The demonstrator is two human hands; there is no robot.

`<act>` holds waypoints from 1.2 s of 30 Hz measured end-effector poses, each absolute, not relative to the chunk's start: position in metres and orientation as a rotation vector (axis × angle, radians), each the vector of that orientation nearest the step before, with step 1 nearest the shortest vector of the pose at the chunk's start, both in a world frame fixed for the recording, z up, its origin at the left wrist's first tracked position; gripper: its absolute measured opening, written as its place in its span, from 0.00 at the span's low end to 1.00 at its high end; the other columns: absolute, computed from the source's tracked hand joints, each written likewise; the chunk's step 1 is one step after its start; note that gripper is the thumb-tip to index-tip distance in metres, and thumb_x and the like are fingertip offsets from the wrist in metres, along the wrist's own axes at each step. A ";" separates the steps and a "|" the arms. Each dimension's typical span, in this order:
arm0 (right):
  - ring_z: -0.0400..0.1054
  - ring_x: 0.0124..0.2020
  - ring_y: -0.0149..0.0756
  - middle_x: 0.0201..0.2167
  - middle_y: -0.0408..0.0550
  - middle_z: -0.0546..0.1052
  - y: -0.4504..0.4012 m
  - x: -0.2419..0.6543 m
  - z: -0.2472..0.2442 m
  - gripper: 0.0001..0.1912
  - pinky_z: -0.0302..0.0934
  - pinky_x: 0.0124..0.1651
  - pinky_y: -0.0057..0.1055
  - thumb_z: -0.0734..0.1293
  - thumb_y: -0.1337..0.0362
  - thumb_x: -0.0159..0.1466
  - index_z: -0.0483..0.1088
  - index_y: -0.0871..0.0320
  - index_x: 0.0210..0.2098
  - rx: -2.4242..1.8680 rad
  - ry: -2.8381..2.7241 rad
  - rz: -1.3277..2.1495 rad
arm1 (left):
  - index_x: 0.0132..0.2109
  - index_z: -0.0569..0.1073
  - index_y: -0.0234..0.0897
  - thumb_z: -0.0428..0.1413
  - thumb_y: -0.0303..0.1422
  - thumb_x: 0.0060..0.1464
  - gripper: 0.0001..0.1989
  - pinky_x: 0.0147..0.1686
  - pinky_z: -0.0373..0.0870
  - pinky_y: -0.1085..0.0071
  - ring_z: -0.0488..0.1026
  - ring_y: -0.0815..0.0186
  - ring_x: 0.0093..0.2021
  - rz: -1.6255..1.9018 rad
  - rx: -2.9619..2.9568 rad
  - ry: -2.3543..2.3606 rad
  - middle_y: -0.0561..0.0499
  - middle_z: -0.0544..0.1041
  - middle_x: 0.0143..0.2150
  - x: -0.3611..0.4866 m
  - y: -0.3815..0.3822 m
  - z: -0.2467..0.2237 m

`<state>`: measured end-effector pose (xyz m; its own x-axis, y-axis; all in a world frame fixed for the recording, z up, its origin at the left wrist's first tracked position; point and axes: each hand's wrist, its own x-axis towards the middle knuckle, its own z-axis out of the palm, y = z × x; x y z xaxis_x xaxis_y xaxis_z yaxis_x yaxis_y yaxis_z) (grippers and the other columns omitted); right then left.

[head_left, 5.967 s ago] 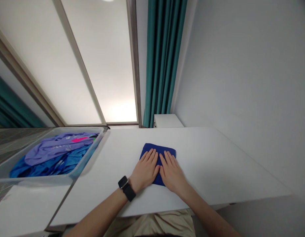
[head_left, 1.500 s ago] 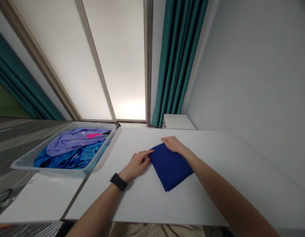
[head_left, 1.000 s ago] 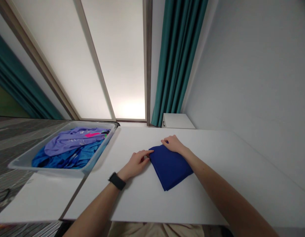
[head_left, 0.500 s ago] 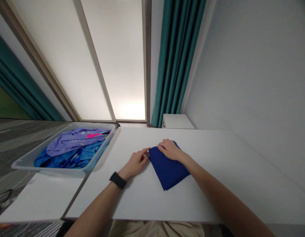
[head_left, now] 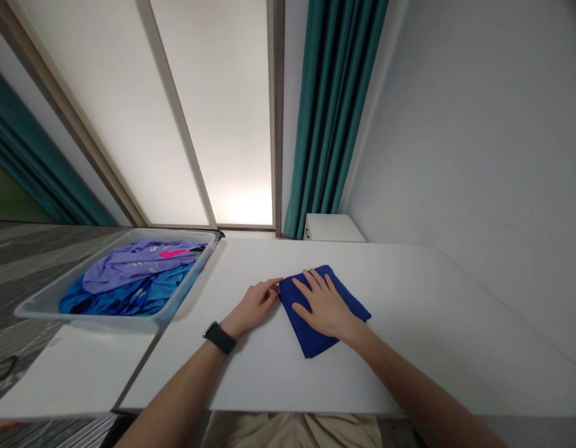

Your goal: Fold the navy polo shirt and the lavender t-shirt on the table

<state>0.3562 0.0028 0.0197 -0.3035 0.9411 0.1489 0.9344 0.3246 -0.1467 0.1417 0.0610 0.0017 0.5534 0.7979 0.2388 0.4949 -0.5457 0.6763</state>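
A folded dark blue cloth lies on the white table in front of me. My right hand rests flat on top of the cloth, fingers spread. My left hand, with a black watch on its wrist, sits just left of the cloth, its fingertips pinching the cloth's left corner. The part of the cloth under my right palm is hidden.
A pale plastic tub with several blue and purple garments stands at the left on a lower white surface. Teal curtains, a small white cabinet and a grey wall lie beyond the table.
My right hand slid from the cloth's far corner toward me and now lies flat on its middle. The left hand stayed at the left corner. The cloth shifted slightly.
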 end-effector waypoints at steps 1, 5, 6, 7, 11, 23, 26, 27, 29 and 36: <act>0.40 0.70 0.54 0.70 0.56 0.51 -0.002 0.354 0.019 0.33 0.38 0.67 0.59 0.55 0.46 0.68 0.53 0.52 0.68 -1.753 -2.379 0.071 | 0.60 0.69 0.37 0.47 0.32 0.62 0.20 0.41 0.70 0.67 0.73 0.64 0.36 0.734 2.256 1.037 0.47 0.78 0.45 0.142 0.062 0.001; 0.37 0.70 0.60 0.71 0.55 0.48 -0.008 0.348 0.015 0.35 0.35 0.63 0.69 0.56 0.43 0.67 0.50 0.48 0.69 -1.841 -2.366 0.103 | 0.57 0.72 0.35 0.46 0.32 0.63 0.19 0.48 0.70 0.63 0.73 0.61 0.44 0.767 2.313 1.012 0.42 0.75 0.48 0.140 0.064 -0.001; 0.38 0.70 0.61 0.71 0.55 0.48 -0.007 0.347 0.014 0.35 0.35 0.62 0.70 0.57 0.43 0.66 0.50 0.47 0.69 -1.847 -2.358 0.092 | 0.57 0.71 0.35 0.45 0.32 0.64 0.19 0.50 0.69 0.62 0.72 0.60 0.47 0.784 2.337 1.005 0.41 0.74 0.50 0.140 0.063 -0.001; 0.38 0.70 0.62 0.71 0.55 0.48 -0.007 0.346 0.013 0.35 0.35 0.62 0.71 0.57 0.43 0.66 0.50 0.47 0.69 -1.846 -2.350 0.078 | 0.59 0.70 0.35 0.45 0.32 0.64 0.20 0.53 0.68 0.61 0.71 0.60 0.50 0.797 2.375 0.996 0.41 0.74 0.52 0.139 0.063 -0.001; 0.41 0.69 0.63 0.70 0.56 0.50 -0.007 0.344 0.008 0.34 0.36 0.61 0.72 0.57 0.44 0.67 0.53 0.49 0.68 -1.814 -2.308 0.023 | 0.64 0.66 0.40 0.44 0.33 0.66 0.21 0.57 0.63 0.55 0.66 0.57 0.57 0.718 2.608 0.979 0.44 0.69 0.61 0.141 0.054 0.003; 0.43 0.71 0.46 0.70 0.56 0.52 0.010 0.382 0.008 0.32 0.39 0.69 0.49 0.53 0.49 0.70 0.55 0.59 0.68 -1.820 -2.271 0.041 | 0.67 0.60 0.38 0.45 0.36 0.67 0.24 0.66 0.53 0.56 0.56 0.59 0.68 0.555 2.909 0.938 0.46 0.61 0.69 0.153 0.034 0.011; 0.41 0.71 0.48 0.70 0.58 0.51 0.017 0.394 0.005 0.34 0.38 0.69 0.51 0.55 0.48 0.69 0.54 0.59 0.68 -1.908 -2.226 0.040 | 0.68 0.58 0.37 0.44 0.40 0.67 0.26 0.67 0.50 0.55 0.53 0.58 0.70 0.513 2.902 0.954 0.44 0.58 0.70 0.160 0.028 0.007; 0.41 0.71 0.47 0.70 0.58 0.51 0.017 0.396 0.002 0.34 0.40 0.69 0.50 0.55 0.47 0.69 0.53 0.59 0.68 -1.922 -2.214 0.055 | 0.68 0.58 0.36 0.44 0.42 0.67 0.27 0.67 0.51 0.55 0.52 0.58 0.70 0.515 2.882 0.999 0.43 0.57 0.70 0.162 0.026 0.005; 0.42 0.71 0.47 0.70 0.58 0.51 0.018 0.397 -0.003 0.34 0.43 0.68 0.49 0.55 0.47 0.69 0.51 0.58 0.69 -1.927 -2.199 0.074 | 0.69 0.56 0.34 0.44 0.48 0.65 0.32 0.66 0.52 0.53 0.52 0.55 0.70 0.543 2.845 1.084 0.40 0.56 0.70 0.168 0.022 -0.002; 0.41 0.71 0.48 0.71 0.57 0.49 0.016 0.395 -0.008 0.35 0.43 0.68 0.50 0.53 0.46 0.69 0.49 0.57 0.70 -1.925 -2.193 0.047 | 0.70 0.52 0.32 0.49 0.62 0.54 0.48 0.66 0.47 0.45 0.46 0.46 0.71 0.583 2.830 1.177 0.33 0.51 0.71 0.178 0.011 -0.018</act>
